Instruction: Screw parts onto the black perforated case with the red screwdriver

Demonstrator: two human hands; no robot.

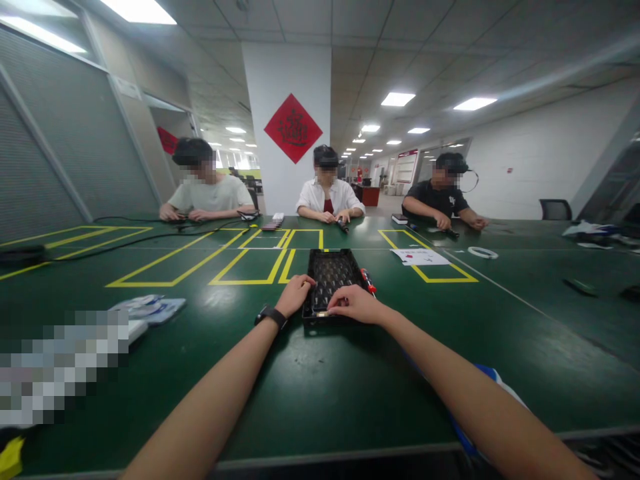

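A black rectangular tray (pixel 308 313) lies on the green table in front of me, with rows of small pale pieces inside. My left hand (pixel 296 297), a black watch on its wrist, has its fingers bent over the tray's left edge and grips it. Over the tray's near end, my right hand (pixel 356 304) is closed with thumb and fingertips together. A small gold-coloured piece (pixel 321 314) shows at those fingertips; its kind is too small to make out. Right beside the tray lies a red-handled tool (pixel 369 283), partly hidden behind it.
Yellow tape marks the green table (pixel 240 387). A paper sheet (pixel 421 257) and a white ring (pixel 483 253) lie to the right. Blue-and-white packets (pixel 150 309) are at left, by a blurred-out patch. Three people sit across, hands on the table.
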